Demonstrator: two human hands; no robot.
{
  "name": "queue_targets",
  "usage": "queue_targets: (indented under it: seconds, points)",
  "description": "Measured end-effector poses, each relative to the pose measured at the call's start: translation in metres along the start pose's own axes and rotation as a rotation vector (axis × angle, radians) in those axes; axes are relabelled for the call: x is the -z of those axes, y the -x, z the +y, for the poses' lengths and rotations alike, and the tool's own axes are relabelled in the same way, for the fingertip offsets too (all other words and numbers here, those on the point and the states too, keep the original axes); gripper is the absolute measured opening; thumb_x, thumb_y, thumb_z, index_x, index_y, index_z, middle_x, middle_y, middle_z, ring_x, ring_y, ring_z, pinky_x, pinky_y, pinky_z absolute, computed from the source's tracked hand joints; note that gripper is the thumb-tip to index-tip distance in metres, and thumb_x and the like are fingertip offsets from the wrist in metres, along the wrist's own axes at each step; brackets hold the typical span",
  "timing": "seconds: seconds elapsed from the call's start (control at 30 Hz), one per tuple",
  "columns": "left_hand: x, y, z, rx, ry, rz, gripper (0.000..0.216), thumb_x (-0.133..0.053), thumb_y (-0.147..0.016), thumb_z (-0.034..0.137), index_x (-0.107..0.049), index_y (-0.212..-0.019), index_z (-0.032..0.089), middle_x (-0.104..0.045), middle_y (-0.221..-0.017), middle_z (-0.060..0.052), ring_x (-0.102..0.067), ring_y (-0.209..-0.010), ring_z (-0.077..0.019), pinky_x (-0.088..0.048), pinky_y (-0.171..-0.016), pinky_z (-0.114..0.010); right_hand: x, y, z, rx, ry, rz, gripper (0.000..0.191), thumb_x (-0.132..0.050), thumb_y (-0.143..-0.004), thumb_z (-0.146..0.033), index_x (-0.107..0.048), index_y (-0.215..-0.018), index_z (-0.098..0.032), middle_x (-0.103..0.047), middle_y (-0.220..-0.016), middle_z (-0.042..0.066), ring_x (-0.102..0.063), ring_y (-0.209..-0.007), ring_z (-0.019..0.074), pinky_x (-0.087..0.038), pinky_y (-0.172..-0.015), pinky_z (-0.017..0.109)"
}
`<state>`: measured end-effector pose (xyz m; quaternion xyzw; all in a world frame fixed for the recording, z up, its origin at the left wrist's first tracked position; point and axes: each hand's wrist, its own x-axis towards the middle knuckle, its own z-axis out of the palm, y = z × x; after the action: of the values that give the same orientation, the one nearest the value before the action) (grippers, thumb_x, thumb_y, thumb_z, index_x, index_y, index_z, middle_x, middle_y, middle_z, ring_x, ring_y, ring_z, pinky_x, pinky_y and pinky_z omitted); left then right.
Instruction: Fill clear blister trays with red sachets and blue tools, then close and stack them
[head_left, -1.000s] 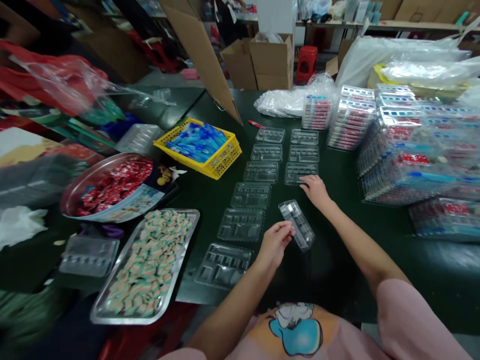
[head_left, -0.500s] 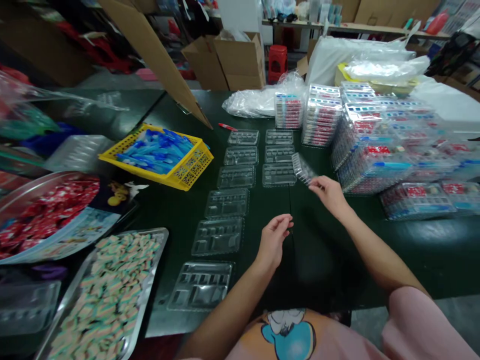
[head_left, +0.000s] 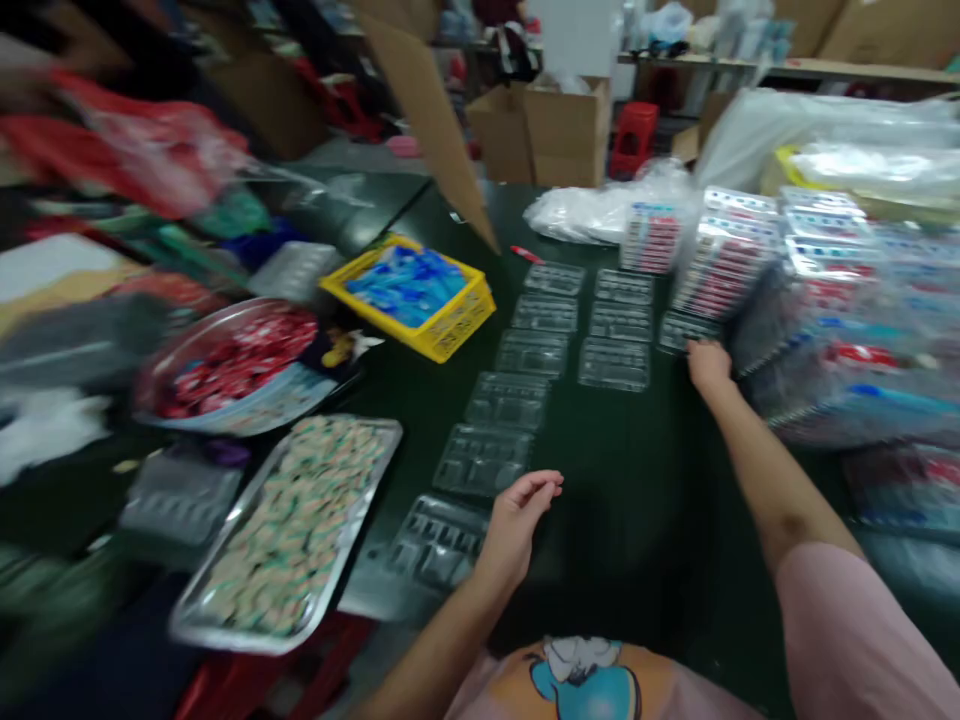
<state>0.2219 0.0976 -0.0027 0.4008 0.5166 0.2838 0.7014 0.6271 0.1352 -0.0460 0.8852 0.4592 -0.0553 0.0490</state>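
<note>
My right hand [head_left: 709, 367] reaches forward on the right, its fingers on the near edge of a clear plastic compartment tray [head_left: 681, 330]. That tray lies on or just above the dark table, beside the filled packs; the thumb is partly hidden. Nearer to me, my left hand [head_left: 517, 520] hovers with fingers drawn together, and nothing shows in them. It is close to a clear compartment tray [head_left: 439, 540] at the near end of a column of several such trays. Further off, a shorter column holds another clear tray [head_left: 615, 362].
Stacked filled packs [head_left: 847, 330] stand on the right. To the left are a yellow basket [head_left: 454, 335] of blue sticks, a tub [head_left: 259, 415] of red wrapped pieces and a metal tray [head_left: 360, 520] of pale striped pieces. A cardboard flap [head_left: 435, 120] leans over the table.
My right hand has carried the clear tray forward and right, lowering it beside the short column. My left hand stays closed over the near table. The view has turned left.
</note>
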Motion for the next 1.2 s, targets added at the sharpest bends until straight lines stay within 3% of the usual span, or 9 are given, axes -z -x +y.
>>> queue_targets:
  seconds: [0.1,0.2,0.3,0.43,0.57,0.73,0.87,1.07,1.2]
  points:
    - [0.030,0.007,0.015,-0.110,-0.012,0.084,0.020,-0.077,-0.074,0.036,-0.078,-0.087,0.021,-0.073,-0.092,-0.007,-0.064,-0.084,-0.0182,-0.044,-0.077,-0.028,-0.014,-0.004,0.015,-0.039,-0.021,0.009,0.036,-0.045,-0.089,-0.006,-0.063,-0.121,-0.006,-0.063,-0.114,0.026,-0.058,-0.105,0.0335,-0.041,-0.074,0.038]
    - [0.064,0.010,0.033,-0.199,0.000,0.210,0.022,-0.077,-0.073,0.036,-0.078,-0.088,0.020,-0.073,-0.091,-0.007,-0.063,-0.084,-0.0192,-0.045,-0.079,-0.029,-0.035,-0.015,0.029,-0.055,-0.111,0.063,0.048,-0.058,-0.084,-0.013,-0.059,-0.132,-0.012,-0.058,-0.127,0.026,-0.058,-0.108,0.0380,-0.042,-0.073,0.042]
    - [0.101,0.012,0.044,-0.285,0.063,0.382,0.024,-0.078,-0.070,0.036,-0.077,-0.087,0.020,-0.072,-0.089,-0.006,-0.062,-0.083,-0.0185,-0.044,-0.079,-0.029,-0.042,-0.012,0.029,-0.022,-0.209,0.241,0.050,-0.060,-0.084,-0.024,-0.060,-0.133,-0.016,-0.057,-0.129,0.026,-0.057,-0.112,0.0403,-0.043,-0.074,0.047]
    - [0.150,0.013,0.043,-0.420,0.135,0.589,0.022,-0.078,-0.068,0.032,-0.076,-0.086,0.020,-0.071,-0.090,-0.004,-0.061,-0.088,-0.0171,-0.043,-0.086,-0.029,-0.028,0.020,-0.001,0.189,-0.320,0.398,0.043,-0.053,-0.088,-0.038,-0.066,-0.123,-0.017,-0.067,-0.107,0.023,-0.061,-0.108,0.0364,-0.046,-0.081,0.047]
    - [0.192,0.021,0.034,-0.497,0.177,0.707,0.023,-0.076,-0.070,0.031,-0.074,-0.090,0.021,-0.070,-0.094,-0.003,-0.060,-0.094,-0.0157,-0.042,-0.092,-0.029,-0.013,0.059,-0.050,0.300,-0.452,0.404,0.046,-0.043,-0.088,-0.054,-0.070,-0.111,-0.025,-0.070,-0.089,0.016,-0.066,-0.088,0.0322,-0.050,-0.080,0.044]
    - [0.235,0.036,0.035,-0.533,0.218,0.776,0.029,-0.077,-0.069,0.033,-0.072,-0.095,0.020,-0.069,-0.099,-0.004,-0.060,-0.096,-0.0177,-0.045,-0.089,-0.030,-0.026,0.100,-0.104,0.282,-0.614,0.296,0.057,-0.045,-0.082,-0.063,-0.071,-0.106,-0.019,-0.072,-0.094,0.015,-0.068,-0.079,0.0313,-0.053,-0.077,0.048]
    - [0.254,0.042,0.036,-0.523,0.277,0.783,0.033,-0.078,-0.067,0.034,-0.071,-0.096,0.020,-0.069,-0.100,-0.006,-0.061,-0.098,-0.0199,-0.047,-0.087,-0.032,-0.048,0.125,-0.132,0.297,-0.676,0.209,0.057,-0.048,-0.079,-0.063,-0.072,-0.104,-0.017,-0.074,-0.100,0.015,-0.069,-0.079,0.0312,-0.054,-0.078,0.049]
    - [0.266,0.033,0.038,-0.566,0.125,0.708,0.032,-0.073,-0.075,0.035,-0.070,-0.103,0.019,-0.067,-0.108,-0.006,-0.060,-0.101,-0.0182,-0.045,-0.093,-0.032,-0.062,0.148,-0.143,0.258,-0.719,0.088,0.054,-0.051,-0.080,-0.059,-0.070,-0.113,-0.020,-0.073,-0.108,0.012,-0.069,-0.092,0.0311,-0.054,-0.082,0.046]
    - [0.286,0.004,0.066,-0.667,-0.076,0.644,0.030,-0.068,-0.081,0.032,-0.069,-0.109,0.020,-0.064,-0.114,-0.007,-0.059,-0.103,-0.0186,-0.045,-0.095,-0.034,-0.072,0.156,-0.139,0.156,-0.781,0.080,0.058,-0.051,-0.080,-0.061,-0.069,-0.114,-0.018,-0.073,-0.106,0.012,-0.068,-0.094,0.0305,-0.052,-0.084,0.044]
